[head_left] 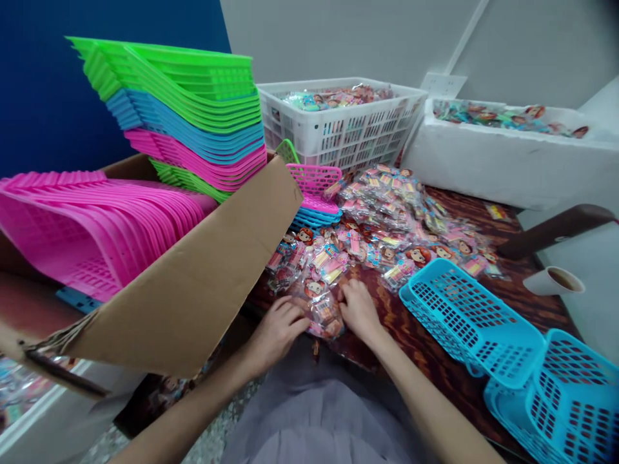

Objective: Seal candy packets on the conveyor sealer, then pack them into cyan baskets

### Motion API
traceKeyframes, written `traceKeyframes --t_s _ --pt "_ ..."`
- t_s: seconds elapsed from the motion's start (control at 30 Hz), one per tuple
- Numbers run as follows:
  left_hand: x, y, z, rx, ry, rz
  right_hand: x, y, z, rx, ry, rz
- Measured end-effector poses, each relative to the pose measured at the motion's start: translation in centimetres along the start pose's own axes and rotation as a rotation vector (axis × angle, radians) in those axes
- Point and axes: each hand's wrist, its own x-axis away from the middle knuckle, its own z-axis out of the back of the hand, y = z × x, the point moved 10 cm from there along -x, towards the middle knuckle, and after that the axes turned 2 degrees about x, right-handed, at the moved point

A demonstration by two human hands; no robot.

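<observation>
My left hand [278,325] and my right hand [356,308] meet at the near edge of a dark wooden table [435,361], both with fingers curled on a small stack of clear cartoon-printed packets [323,309]. Behind that stack a wide heap of the same packets [391,219] covers the table's middle. Two sky-blue plastic baskets lie to the right of my right forearm, one tipped on its side [471,316] and one at the lower right corner [575,399].
A cardboard box [193,290] of pink baskets [87,219] stands at the left, with stacked green, blue and pink baskets [193,109] behind. A white crate [348,129] and a foam box [507,154] of packets sit at the back. A paper cup [554,280] stands at right.
</observation>
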Motion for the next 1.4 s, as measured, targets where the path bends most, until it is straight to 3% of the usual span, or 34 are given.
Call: traceKeyframes --t_s 0.13,0.27,0.33,0.43,0.53,0.6,0.67,0.77,0.87,1.0,1.13,1.3,1.4 --pt "0.7 0.4 -0.7 -0.075 0.037 -0.033 0.1 1.0 1.0 0.045 -0.052 -0.07" --pt "0.4 0.6 -1.4 -0.059 0.012 -0.074 2.4 -0.1 -0.5 0.155 -0.243 -0.117" --pt "0.2 0.5 -1.6 -0.045 -0.001 -0.072 3.1 -0.9 -1.1 0.097 -0.298 -0.069" --pt "0.1 0.2 -1.6 -0.014 -0.028 -0.05 3.3 -1.9 0.5 -0.075 -0.211 0.111" --pt "-0.1 0.0 -1.2 0.011 -0.051 -0.031 3.8 -1.3 3.1 -0.166 -0.077 0.239" --pt "-0.3 0.0 -1.0 0.015 -0.057 -0.034 4.2 -0.5 3.6 -0.195 -0.077 0.277" --pt "-0.7 0.1 -0.9 0.019 -0.056 -0.04 4.1 0.9 3.0 -0.211 -0.131 0.215" --pt "-1.3 0.4 -1.1 0.068 -0.045 -0.052 2.7 3.6 2.3 -0.216 -0.127 -0.025" --pt "-1.9 0.8 -1.8 0.14 -0.041 -0.06 1.0 4.5 1.8 -0.051 -0.102 -0.186" --pt "-2.4 0.9 -2.5 0.174 -0.026 -0.06 -0.2 2.3 0.7 0.197 -0.199 -0.129" --pt "-2.4 0.7 -2.1 0.13 0.053 -0.077 0.6 0.2 0.8 0.316 -0.209 -0.065" --pt "-1.6 0.7 -1.4 -0.005 0.148 -0.029 3.0 -1.1 -0.5 0.229 -0.258 -0.067" --pt "-0.9 1.2 -1.3 -0.049 0.206 0.002 3.8 0.0 -1.8 0.077 -0.299 -0.145"
